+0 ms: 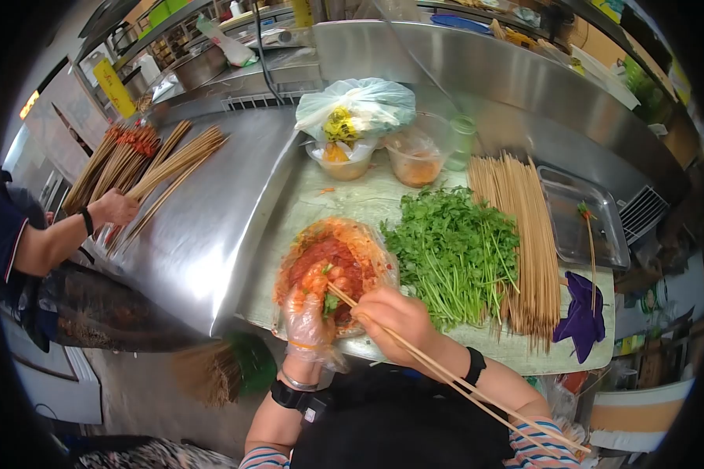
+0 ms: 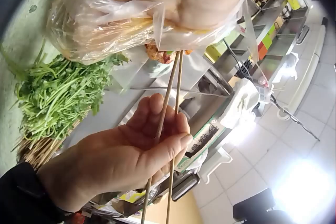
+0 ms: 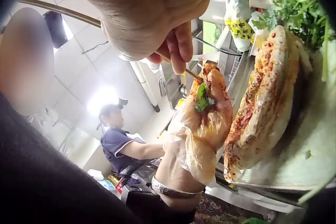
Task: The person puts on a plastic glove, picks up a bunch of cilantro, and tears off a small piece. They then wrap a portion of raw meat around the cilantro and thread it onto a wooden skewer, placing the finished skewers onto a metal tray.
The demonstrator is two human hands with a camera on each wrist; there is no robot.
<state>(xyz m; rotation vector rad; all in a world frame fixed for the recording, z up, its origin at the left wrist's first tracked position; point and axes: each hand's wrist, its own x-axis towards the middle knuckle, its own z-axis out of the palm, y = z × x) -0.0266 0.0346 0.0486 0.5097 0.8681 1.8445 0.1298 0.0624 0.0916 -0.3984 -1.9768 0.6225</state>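
My left hand, in a clear plastic glove smeared with red sauce, is over a plastic-lined bowl of red-sauced food. Its fingers pinch a cilantro sprig against a red-coated morsel, partly hidden by the glove. My bare right hand grips two thin bamboo skewers between thumb and fingers. Their tips meet the cilantro at the left fingertips, and their long ends slant back over my right forearm. A heap of cilantro lies right of the bowl.
A row of bare skewers lies beside the cilantro, near a metal tray and a purple cloth-like item. Tubs and a plastic bag stand behind the bowl. At left, another person's hand touches bundled skewers.
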